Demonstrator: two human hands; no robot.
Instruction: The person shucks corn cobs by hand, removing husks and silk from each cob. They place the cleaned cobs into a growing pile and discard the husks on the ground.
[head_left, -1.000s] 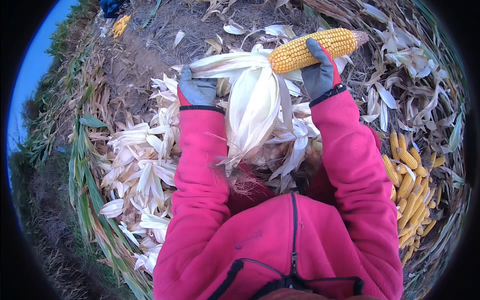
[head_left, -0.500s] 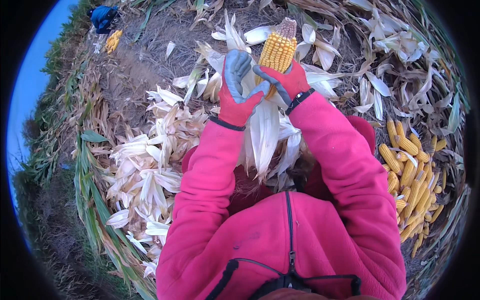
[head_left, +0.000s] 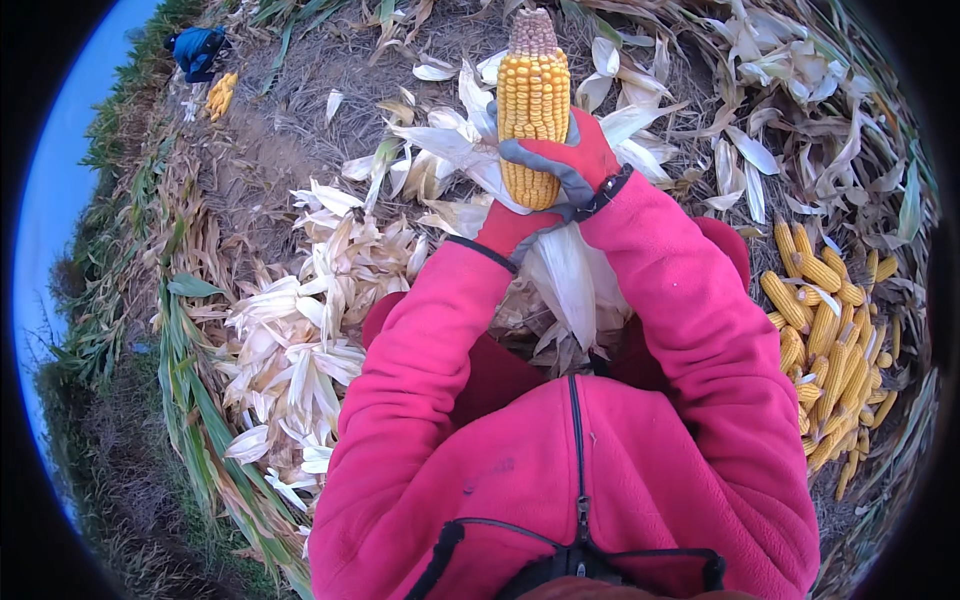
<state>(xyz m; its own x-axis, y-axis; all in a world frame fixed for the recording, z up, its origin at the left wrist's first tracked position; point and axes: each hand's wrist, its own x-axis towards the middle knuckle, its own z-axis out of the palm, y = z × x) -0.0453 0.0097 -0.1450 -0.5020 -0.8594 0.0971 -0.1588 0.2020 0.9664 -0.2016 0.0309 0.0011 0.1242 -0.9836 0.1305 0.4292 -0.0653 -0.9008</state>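
Pink fleece jacket, long sleeves, dark front zip; red gloves with grey fingers, black cuffs.

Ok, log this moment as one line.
right hand: grips corn cob upright | left hand: holds husk below | cob pile: right

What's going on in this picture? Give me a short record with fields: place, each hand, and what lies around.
Place: field ground strewn with pale dry husks
Right hand: gloved red and grey, wrapped around a yellow corn cob held upright
Left hand: gloved, below the cob, at its peeled-back husk
Person's right: pile of husked cobs
Far left: another person in blue beside a small cob heap
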